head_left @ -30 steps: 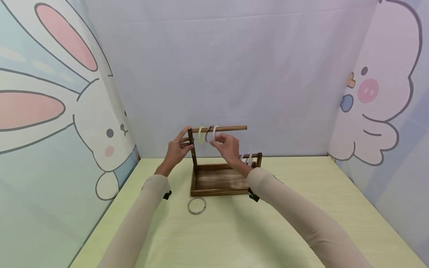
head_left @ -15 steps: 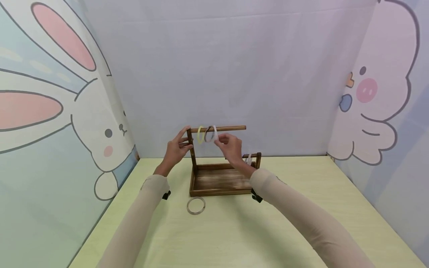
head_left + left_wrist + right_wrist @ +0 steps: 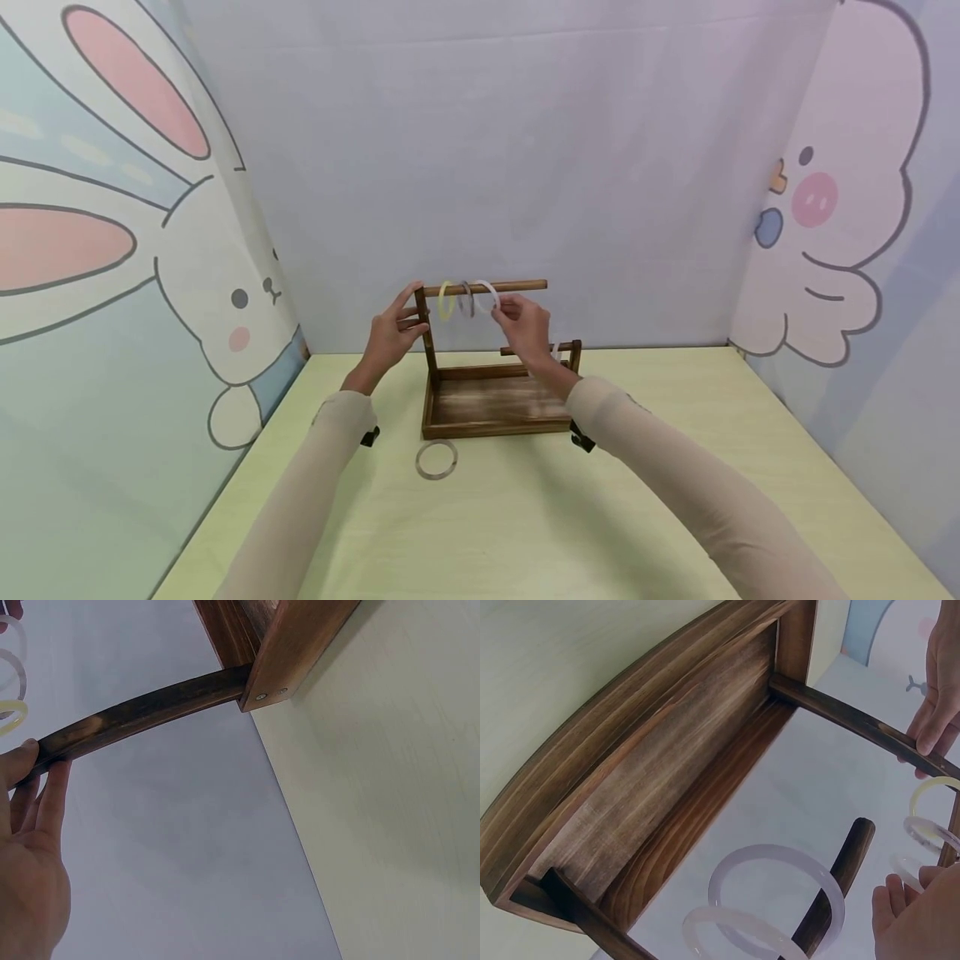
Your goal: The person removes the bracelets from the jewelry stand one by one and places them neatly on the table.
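Observation:
A dark wooden bangle stand [image 3: 430, 350] has a long upper bar [image 3: 525, 285] and a shorter lower one. My left hand [image 3: 385, 337] grips the top of its upright post, thumb on one side and fingers on the other. On the upper bar hang a yellow bangle [image 3: 442, 302] nearest the post, then a greyish-purple bangle [image 3: 470, 300], then a whitish bangle [image 3: 493, 289]. My right hand [image 3: 527, 327] pinches the right side of the whitish bangle, which is turned towards me. In the right wrist view, my curled fingers [image 3: 898, 896] partly hide this bangle.
A pale lilac bangle [image 3: 776, 848] and a clearer bangle [image 3: 705, 911] hang on the lower bar [image 3: 857, 838], behind my right forearm in the head view. Another greyish bangle [image 3: 437, 477] lies flat on the table before the stand's tray [image 3: 480, 432]. Fabric walls surround the table.
My right hand has moved slightly right, drawing the whitish bangle away from the greyish-purple one and turning it. The greyish-purple bangle has swung round. My left hand stays on the post.

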A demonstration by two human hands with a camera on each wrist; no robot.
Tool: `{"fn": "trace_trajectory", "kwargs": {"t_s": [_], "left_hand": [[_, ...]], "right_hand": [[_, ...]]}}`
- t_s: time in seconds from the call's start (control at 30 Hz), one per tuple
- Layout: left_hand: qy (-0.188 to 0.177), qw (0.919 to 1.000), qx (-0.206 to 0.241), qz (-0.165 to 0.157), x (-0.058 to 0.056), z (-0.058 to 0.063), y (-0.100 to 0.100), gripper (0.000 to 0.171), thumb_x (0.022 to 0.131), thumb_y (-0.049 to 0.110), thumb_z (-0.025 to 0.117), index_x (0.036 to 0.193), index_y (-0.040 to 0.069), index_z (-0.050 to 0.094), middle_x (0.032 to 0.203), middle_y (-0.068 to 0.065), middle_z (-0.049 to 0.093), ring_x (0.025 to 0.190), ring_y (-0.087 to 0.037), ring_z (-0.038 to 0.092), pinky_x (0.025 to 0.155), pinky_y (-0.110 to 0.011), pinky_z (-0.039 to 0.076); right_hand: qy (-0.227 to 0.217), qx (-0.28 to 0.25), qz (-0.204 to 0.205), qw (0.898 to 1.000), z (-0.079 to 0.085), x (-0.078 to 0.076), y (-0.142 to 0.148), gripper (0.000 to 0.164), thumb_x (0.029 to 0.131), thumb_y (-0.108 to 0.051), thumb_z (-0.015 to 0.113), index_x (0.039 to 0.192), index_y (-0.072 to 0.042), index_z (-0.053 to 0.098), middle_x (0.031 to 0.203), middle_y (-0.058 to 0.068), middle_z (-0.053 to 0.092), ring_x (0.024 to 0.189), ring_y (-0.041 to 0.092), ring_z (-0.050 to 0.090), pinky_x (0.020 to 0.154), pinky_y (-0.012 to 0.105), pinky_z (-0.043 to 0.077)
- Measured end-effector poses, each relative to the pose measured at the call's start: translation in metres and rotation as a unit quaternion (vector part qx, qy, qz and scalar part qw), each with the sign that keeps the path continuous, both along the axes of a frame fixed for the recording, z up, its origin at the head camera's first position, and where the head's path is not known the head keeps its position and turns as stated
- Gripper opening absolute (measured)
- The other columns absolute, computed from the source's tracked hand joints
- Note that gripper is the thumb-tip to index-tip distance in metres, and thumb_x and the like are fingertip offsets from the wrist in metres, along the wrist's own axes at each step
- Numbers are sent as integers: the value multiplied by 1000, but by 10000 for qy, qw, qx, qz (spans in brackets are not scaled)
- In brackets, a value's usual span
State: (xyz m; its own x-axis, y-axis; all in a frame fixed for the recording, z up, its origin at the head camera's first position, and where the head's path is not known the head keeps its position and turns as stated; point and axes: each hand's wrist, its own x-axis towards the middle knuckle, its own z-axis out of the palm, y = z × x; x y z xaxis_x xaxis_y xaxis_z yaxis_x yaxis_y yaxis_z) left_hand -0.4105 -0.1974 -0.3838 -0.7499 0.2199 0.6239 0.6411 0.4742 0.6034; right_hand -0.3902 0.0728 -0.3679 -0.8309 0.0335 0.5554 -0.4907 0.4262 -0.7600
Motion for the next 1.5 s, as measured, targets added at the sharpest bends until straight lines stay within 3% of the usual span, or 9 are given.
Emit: {"fn": "trace_trajectory", "kwargs": {"t_s": [0.67, 1.5], "left_hand": [[8, 10000, 70, -6, 1, 1, 1, 88, 90, -8, 75, 160, 34, 42, 129, -26, 68, 109, -38, 73, 88, -44, 63], [-101, 9999, -14, 64, 1, -1, -2, 85, 92, -6, 74, 161, 30, 40, 129, -27, 68, 111, -38, 72, 90, -45, 63]], "right_hand": [[-146, -43, -160, 9998, 4, 3, 25, 26, 100, -14, 73, 123, -2, 74, 111, 15, 77, 105, 27, 75, 88, 41, 64], [57, 121, -377, 9992, 4, 5, 54, 27, 101, -12, 70, 123, 2, 73, 106, 19, 78, 96, 29, 77, 83, 47, 63]]}}
